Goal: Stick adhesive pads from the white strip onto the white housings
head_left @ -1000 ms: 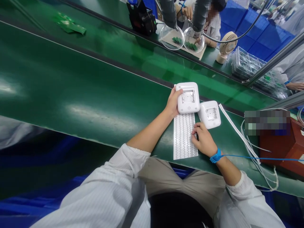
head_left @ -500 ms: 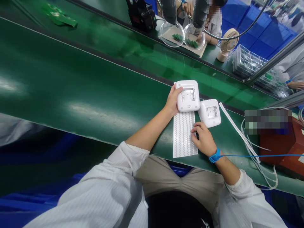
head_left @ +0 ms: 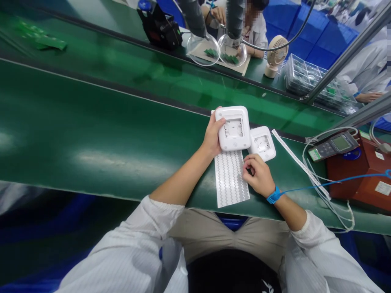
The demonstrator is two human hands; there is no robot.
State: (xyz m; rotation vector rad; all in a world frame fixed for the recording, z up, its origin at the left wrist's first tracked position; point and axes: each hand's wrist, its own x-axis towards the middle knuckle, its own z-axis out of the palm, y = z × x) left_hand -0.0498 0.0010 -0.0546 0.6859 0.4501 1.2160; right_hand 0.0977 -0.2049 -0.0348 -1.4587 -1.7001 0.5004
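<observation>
My left hand (head_left: 212,132) grips the left edge of a white square plastic housing (head_left: 232,128), held open side up above the green bench. A second, smaller white housing (head_left: 262,143) lies just to its right. Below them lies a white sheet of small pads (head_left: 229,179). My right hand (head_left: 256,175) rests on the sheet's right edge, fingers curled and pinched; what it holds is too small to tell. A blue wrist strap (head_left: 274,196) is on that wrist.
A green conveyor belt (head_left: 91,101) runs across the far side. A long white strip (head_left: 297,160) lies to the right, next to a red box (head_left: 363,179) with a meter and cables. Across the belt are a person, two magnifier lenses (head_left: 203,51), a small fan (head_left: 275,55) and clear trays.
My left hand has drawn the white housing slightly nearer, over the top of the pad sheet. My right hand stayed at the sheet's edge, fingers curling in.
</observation>
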